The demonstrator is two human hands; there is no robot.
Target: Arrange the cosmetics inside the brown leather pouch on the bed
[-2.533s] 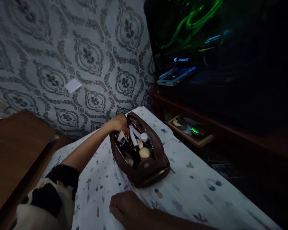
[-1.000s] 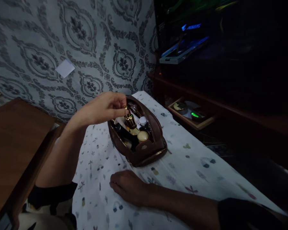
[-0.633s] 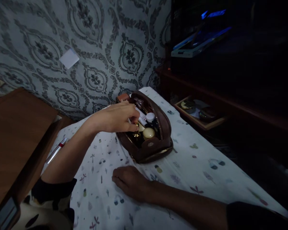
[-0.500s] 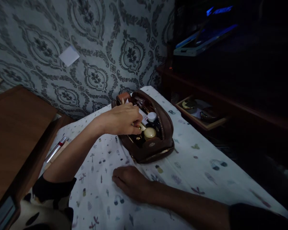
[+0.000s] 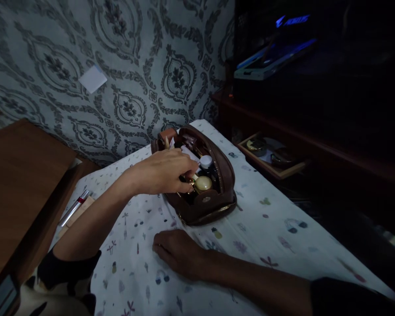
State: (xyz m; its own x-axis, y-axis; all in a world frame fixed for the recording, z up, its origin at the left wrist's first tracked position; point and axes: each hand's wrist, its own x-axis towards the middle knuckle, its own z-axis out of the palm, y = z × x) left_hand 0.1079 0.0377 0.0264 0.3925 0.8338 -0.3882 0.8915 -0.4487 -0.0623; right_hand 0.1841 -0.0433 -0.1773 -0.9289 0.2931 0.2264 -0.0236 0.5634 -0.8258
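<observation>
An open brown cosmetic bag stands on the cloth-covered surface, filled with small items. My left hand reaches over its near left side, thumb and index finger parted and pointing down into it. Just by the fingertips are a small gold item, partly hidden, and a round jar with a cream-coloured lid. Behind the jar sits a white cap; a white tube lies farther back. My right hand rests as a loose fist on the cloth in front of the bag, with nothing visible in it.
A silver tube with a red band lies left of my left forearm on the patterned cloth. Right of the surface, an open drawer holds round items. A wooden panel stands left; patterned wallpaper is behind.
The view has shifted slightly. My left thumb and index finger have spread apart from around the gold item and moved closer to the round jar. My right hand stays put.
</observation>
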